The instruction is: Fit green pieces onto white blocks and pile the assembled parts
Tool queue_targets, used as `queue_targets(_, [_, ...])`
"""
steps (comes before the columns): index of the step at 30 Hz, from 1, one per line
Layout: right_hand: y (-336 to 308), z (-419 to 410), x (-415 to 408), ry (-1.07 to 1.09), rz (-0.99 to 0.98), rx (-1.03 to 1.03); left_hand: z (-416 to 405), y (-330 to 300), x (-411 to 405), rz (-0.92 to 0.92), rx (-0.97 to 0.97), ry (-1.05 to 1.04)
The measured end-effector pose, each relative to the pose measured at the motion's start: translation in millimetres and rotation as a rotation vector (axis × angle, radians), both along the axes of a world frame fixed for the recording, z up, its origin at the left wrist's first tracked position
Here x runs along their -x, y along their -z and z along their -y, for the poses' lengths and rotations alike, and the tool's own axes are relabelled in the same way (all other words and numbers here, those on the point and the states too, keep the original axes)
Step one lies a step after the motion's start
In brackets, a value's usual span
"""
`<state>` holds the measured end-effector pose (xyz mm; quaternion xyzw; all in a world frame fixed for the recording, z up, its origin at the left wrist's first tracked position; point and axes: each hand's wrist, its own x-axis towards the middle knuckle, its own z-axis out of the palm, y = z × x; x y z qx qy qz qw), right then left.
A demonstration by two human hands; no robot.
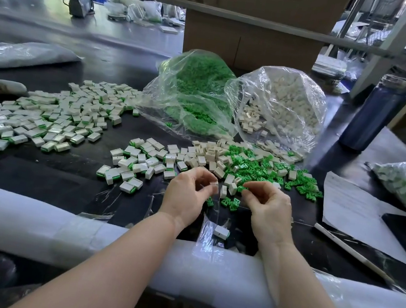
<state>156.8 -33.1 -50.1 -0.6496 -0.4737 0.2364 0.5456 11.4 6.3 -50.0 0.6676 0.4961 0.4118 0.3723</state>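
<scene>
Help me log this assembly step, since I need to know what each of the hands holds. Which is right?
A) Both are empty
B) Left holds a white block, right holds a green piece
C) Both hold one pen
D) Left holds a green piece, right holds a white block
B: the left hand pinches a small white plastic block at its fingertips, while the right hand pinches a small green plastic piece.

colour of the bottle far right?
Dark blue bottle with a clear lid, per head view.
</scene>
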Motion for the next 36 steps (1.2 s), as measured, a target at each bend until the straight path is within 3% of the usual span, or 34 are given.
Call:
queue_targets(10, [-0.4, 2.9, 0.2, -0.028, 0.038, -0.026, 4.5, 0.1, -2.0, -0.250, -0.008, 0.049])
queue_targets(36, [-3.6, 3.8, 5.1, -0.160, 0.050, -0.020, 2.6, 1.4, 0.5, -0.031, 0.047, 0.213])
